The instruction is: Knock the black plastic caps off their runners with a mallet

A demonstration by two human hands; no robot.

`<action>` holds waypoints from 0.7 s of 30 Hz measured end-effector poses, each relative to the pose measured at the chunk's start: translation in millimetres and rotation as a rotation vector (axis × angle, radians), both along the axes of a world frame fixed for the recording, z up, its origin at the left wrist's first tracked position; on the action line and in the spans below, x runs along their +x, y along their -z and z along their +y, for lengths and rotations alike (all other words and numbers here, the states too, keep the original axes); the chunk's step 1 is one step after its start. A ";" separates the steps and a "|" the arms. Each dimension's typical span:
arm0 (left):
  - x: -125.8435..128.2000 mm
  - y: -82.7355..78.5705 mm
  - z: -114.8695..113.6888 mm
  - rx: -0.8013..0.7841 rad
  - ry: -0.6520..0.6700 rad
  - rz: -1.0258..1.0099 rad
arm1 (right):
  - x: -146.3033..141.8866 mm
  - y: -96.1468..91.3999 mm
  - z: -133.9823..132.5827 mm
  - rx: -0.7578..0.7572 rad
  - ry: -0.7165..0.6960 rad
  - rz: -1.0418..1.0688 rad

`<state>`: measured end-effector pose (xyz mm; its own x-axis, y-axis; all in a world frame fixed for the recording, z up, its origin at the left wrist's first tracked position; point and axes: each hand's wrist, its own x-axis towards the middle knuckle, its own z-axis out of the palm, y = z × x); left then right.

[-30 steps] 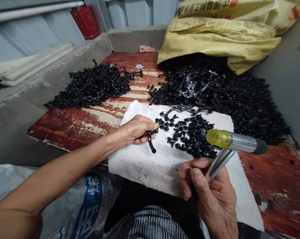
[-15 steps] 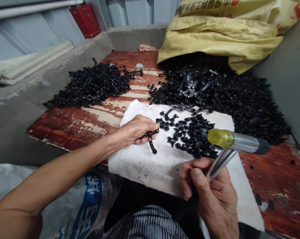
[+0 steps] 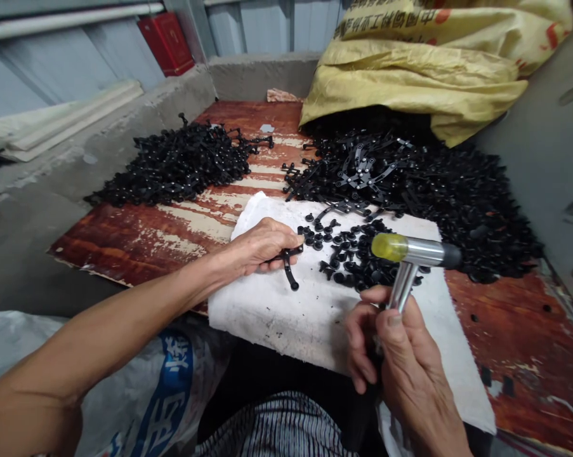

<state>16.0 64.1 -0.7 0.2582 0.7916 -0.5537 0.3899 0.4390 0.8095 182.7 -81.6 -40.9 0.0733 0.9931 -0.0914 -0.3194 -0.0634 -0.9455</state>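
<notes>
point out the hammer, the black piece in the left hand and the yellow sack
Hammer [image 3: 414, 252]: head view, on its metal head
Black piece [image 3: 289, 270]: head view, on the arm jutting toward the wearer
Yellow sack [image 3: 405, 73]: head view, on its side below the printing

Cannot see all of black piece [image 3: 290, 273] inside left hand [image 3: 270, 246] or hammer [image 3: 412, 251] inside right hand [image 3: 403, 349]; nor, beyond right hand, sack [image 3: 410, 70] past top edge.

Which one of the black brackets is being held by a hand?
The bracket in the left hand, over the white cloth; the other brackets lie farther away, untouched.
</notes>
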 end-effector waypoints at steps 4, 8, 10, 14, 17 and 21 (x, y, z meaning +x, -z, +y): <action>-2.9 2.7 3.1 0.010 0.044 -0.023 | 13.1 -5.8 -3.3 -0.054 -0.038 -0.336; -3.6 3.6 5.0 0.011 0.062 -0.012 | 27.0 -9.9 9.7 0.291 0.039 -0.928; -3.4 3.4 5.0 0.013 0.065 -0.010 | 30.1 -15.8 20.1 0.501 0.001 -1.095; -3.4 1.2 3.6 0.020 0.062 0.000 | 26.4 -34.0 36.0 0.721 -0.017 -1.204; -3.9 -0.1 2.9 0.016 0.070 0.006 | 21.7 -38.5 44.5 0.744 0.038 -1.273; -3.3 0.5 3.0 0.021 0.079 0.028 | 22.3 -32.1 54.7 0.596 -0.117 -1.397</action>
